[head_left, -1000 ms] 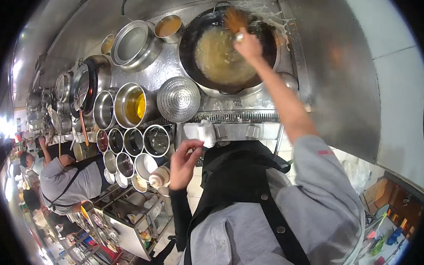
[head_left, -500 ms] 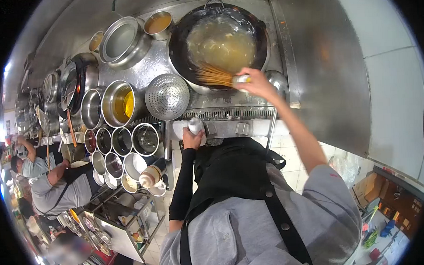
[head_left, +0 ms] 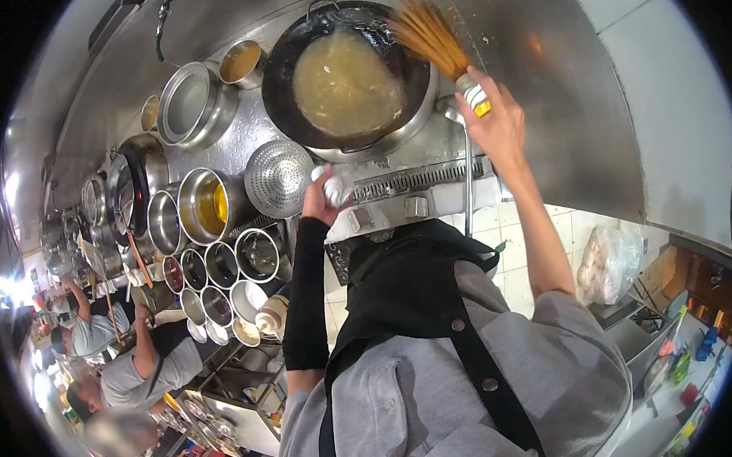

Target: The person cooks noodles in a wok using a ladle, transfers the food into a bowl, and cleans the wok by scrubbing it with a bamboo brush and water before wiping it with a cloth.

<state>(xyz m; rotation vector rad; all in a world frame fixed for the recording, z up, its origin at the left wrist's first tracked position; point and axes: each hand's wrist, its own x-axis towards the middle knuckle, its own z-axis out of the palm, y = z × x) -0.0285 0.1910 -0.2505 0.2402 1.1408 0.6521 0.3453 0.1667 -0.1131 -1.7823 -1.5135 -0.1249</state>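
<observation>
My right hand point(head_left: 495, 123) is closed around the wrapped handle of a bamboo wok brush point(head_left: 430, 34). The bristles point up and to the left, over the right rim of a large black wok point(head_left: 285, 94). Cloudy yellowish liquid point(head_left: 345, 80) fills the wok's bottom. Below the wok's near rim, my left hand point(head_left: 317, 201) grips a bunched white cloth point(head_left: 336, 189). Beside that hand lies a round perforated strainer point(head_left: 279, 177). A ladle point(head_left: 468, 172) rests right of the wok, its long handle pointing toward me.
Left of the wok stand a pot point(head_left: 188, 106), a small pan of brown liquid point(head_left: 239, 62) and a pot with yellow oil point(head_left: 204, 203). Several seasoning containers point(head_left: 258, 255) sit lower left. A steel wall point(head_left: 547, 93) bounds the right. Co-workers point(head_left: 149, 369) stand far left.
My right hand has lifted the brush out of the wok and swung it up and right. My left hand has moved the white cloth up toward the wok's near rim. The view has shifted slightly.
</observation>
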